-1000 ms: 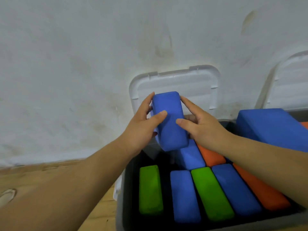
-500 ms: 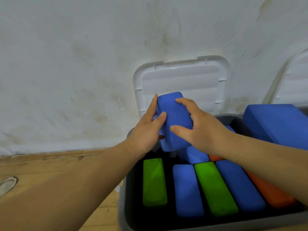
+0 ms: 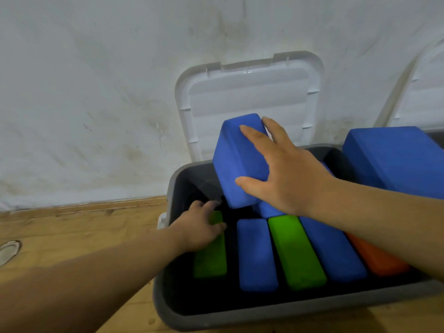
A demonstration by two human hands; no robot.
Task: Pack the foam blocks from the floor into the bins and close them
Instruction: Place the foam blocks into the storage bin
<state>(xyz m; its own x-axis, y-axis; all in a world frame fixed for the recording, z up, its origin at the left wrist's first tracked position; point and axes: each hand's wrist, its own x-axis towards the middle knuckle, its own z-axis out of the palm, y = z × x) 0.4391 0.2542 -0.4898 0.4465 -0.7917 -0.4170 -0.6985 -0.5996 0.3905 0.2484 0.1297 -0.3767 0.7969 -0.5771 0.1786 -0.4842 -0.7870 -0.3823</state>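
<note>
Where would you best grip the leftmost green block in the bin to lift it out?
Judging from its pose, take the green block from above, pinching its two long sides near the middle. It lies flat along the gray bin with dark gaps on both sides, next to the blue block. The left hand already rests on its far end.

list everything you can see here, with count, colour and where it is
bin: 1, grey, on the floor, open
lid: 1, white, upright against the wall
held block: 1, blue, tilted over the bin's back
packed blocks: 6 showing; 2 green, 3 blue, 1 orange, in the bin
big block: 1, blue, far right
second lid: 1, white, right edge
floor: wood
wall: white, stained
left hand: on the left green block
right hand: holding the held block
</note>
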